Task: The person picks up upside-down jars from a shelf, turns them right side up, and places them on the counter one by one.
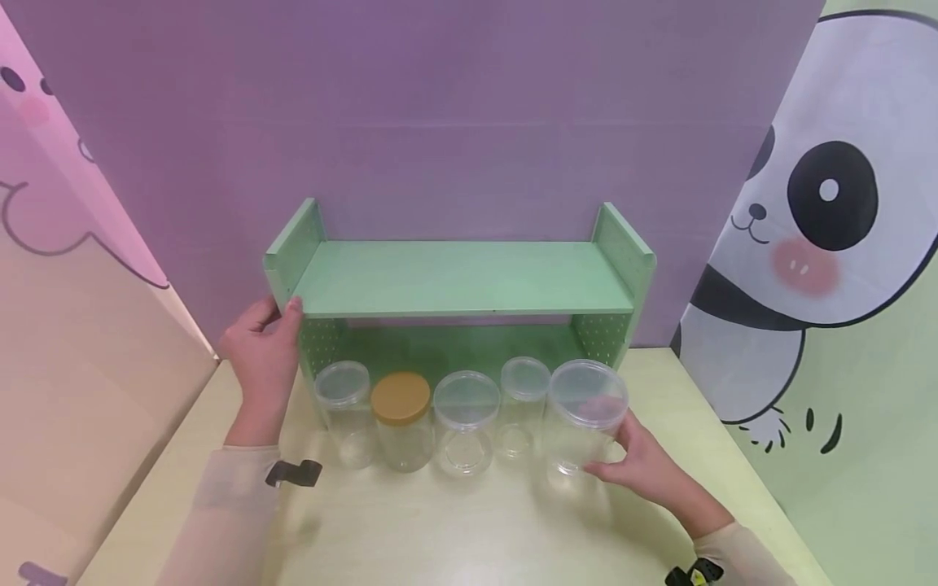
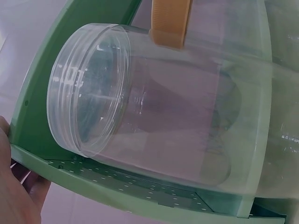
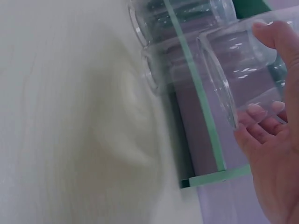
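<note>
My left hand (image 1: pixel 262 350) grips the left side panel of a green two-tier shelf (image 1: pixel 462 277), thumb at the front edge and fingers around the outer face. On the right, my right hand (image 1: pixel 645 460) holds a large clear jar (image 1: pixel 579 439) with a clear lid, thumb on one side and fingers around the other. That jar looks raised off the table in the right wrist view. Left of it, in front of the shelf, stand a narrow clear jar (image 1: pixel 516 427), a wider clear jar (image 1: pixel 466 452), a jar with a tan lid (image 1: pixel 401 399) and another clear-lidded jar (image 1: pixel 343 387).
The shelf stands on a pale wooden table (image 1: pixel 425 537) against a purple back wall (image 1: pixel 462 122). A pink cartoon side wall (image 1: pixel 81 268) rises on the left, a panda-printed wall (image 1: pixel 850 342) on the right. The jars stand close together.
</note>
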The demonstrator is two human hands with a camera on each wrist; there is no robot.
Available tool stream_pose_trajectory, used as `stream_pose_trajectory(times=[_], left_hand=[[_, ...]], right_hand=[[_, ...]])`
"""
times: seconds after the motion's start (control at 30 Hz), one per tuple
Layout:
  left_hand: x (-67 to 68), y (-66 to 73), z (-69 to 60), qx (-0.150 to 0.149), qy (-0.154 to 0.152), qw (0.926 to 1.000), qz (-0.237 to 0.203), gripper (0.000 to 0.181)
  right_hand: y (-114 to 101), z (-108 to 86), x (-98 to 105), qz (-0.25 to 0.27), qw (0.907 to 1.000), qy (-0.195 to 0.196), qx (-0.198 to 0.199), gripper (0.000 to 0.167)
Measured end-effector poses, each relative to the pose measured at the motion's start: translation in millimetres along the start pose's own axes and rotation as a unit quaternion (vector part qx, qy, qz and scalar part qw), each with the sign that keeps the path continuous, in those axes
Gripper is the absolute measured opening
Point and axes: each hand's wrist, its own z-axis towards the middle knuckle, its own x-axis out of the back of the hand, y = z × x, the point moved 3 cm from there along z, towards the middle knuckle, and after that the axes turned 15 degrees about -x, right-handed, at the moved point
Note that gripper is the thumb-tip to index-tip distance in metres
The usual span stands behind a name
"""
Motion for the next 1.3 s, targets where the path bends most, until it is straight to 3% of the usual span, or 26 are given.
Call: stream_pose_trajectory(times=[0.53,1.1,1.3], left_hand=[[-2.4,-0.6,1.1,0.008,0.007,0.9999,0.01,0.023],[-2.8,-3.4,-0.7,0.001,0.015,0.9999,0.002,0.021],[-2.6,-4.4,-0.9,-0.009,0.016,0.9998,0.002,0.021]], right_hand=[[40.0,21.3,-15.0,0.04,0.9988,0.019,-0.023,0.104],[54.1,33.7,-23.9,0.059,0.9981,0.007,-0.018,0.112],[60.2,38.0,-27.4,0.049,0.9981,0.002,-0.038,0.113]])
